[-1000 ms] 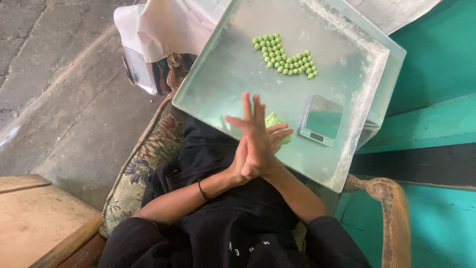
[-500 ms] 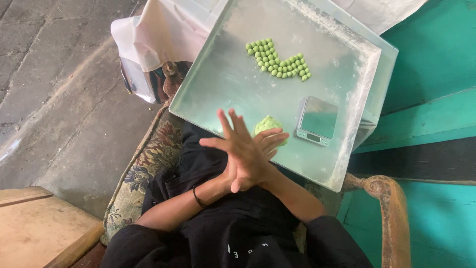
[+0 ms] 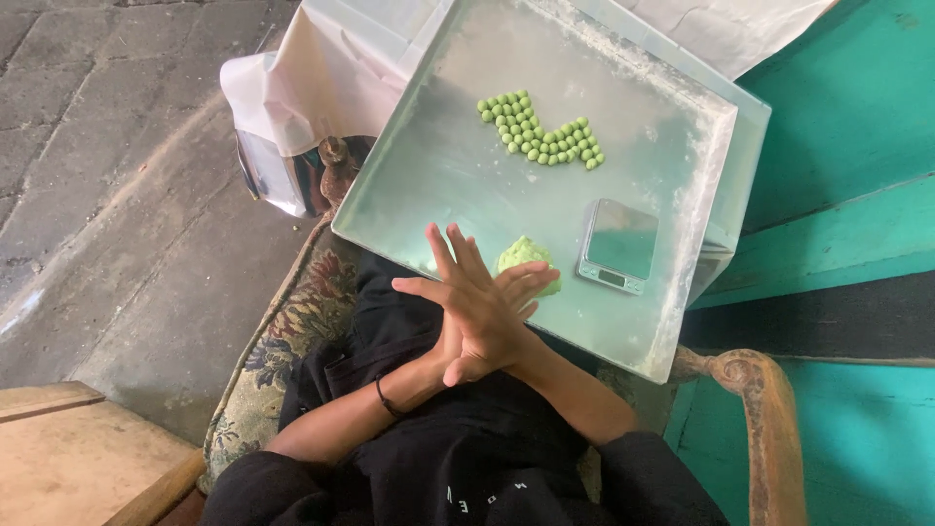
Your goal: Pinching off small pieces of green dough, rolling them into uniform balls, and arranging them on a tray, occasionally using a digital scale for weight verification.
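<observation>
Two hands pressed palm to palm, crossed, over the near edge of the metal tray (image 3: 429, 185). Left hand (image 3: 458, 292) has fingers spread and pointing up toward the tray; right hand (image 3: 502, 317) lies across it, fingers aimed left. Whatever sits between the palms is hidden, so cannot tell if they clamp anything.

All places below relative to the tray:
- Green dough lump (image 3: 524, 255): on the tray, near edge, just beyond the fingertips, touching or almost touching them; cannot tell which.
- Small green balls (image 3: 541, 131): cluster on the tray's far half, packed touching each other in a rough zigzag, well apart from the hands.
- Pocket scale (image 3: 618, 245): on the tray, just right of the lump, flat, silver square platform, dark strip on its near edge.
- Tray surface is dusted white, heaviest along the right rim.
- White plastic bag (image 3: 312, 88): off the left far corner, draped over a shiny metal container (image 3: 268, 175).
- Clear plastic box (image 3: 745, 166): under the tray, rim sticks out on the right side.
- Carved wooden armrest (image 3: 750, 390): below the tray's near right corner.
- Floral cushion (image 3: 292, 331): below the near left edge.
- Teal wall (image 3: 857, 97): to the right.

Black band on the left wrist, black sleeves.
</observation>
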